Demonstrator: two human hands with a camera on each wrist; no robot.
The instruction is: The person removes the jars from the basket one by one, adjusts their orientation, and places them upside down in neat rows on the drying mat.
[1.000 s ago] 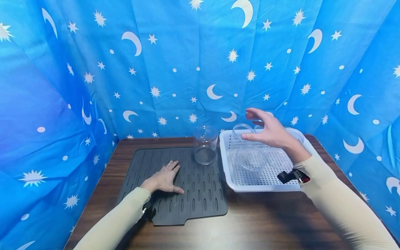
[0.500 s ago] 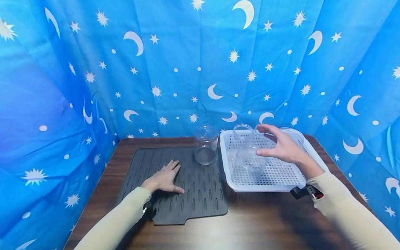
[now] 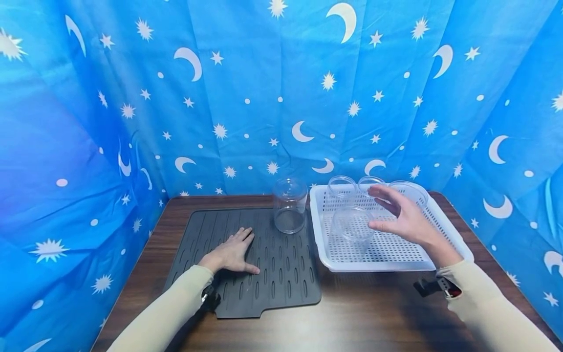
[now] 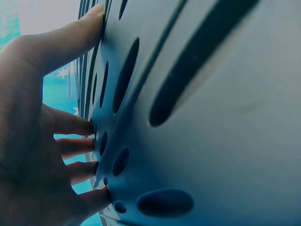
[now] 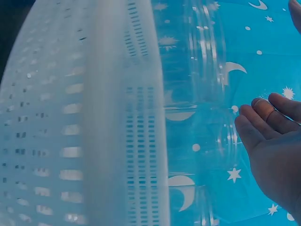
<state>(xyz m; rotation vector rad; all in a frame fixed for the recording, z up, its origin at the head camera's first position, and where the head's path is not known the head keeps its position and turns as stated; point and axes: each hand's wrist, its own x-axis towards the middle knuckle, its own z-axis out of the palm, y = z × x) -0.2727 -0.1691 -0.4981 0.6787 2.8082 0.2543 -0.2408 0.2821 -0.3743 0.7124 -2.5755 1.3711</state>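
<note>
My left hand [image 3: 233, 252] rests on the dark grey ribbed mat [image 3: 286, 288] with its fingers spread; the left wrist view shows the fingertips touching the slotted surface. My right hand [image 3: 404, 217] hovers over the white perforated basket [image 3: 378, 265], its thumb and fingers held apart with nothing between them. Inside the basket are several clear plastic jars: one jar [image 3: 352, 230] at the front left, and others along the back, among them a back-left jar [image 3: 342, 186] and a wider back-right jar [image 3: 413, 190]. Another clear jar [image 3: 290, 208] stands on the mat's back right corner.
A dark wood-grain table [image 3: 343, 313] carries the mat and the basket side by side. Blue cloth [image 3: 246, 78] with moons and stars hangs behind the table and along both sides.
My right hand has moved right and lower, from above the back of the basket toward its middle right. My left hand and the jars stay where they were.
</note>
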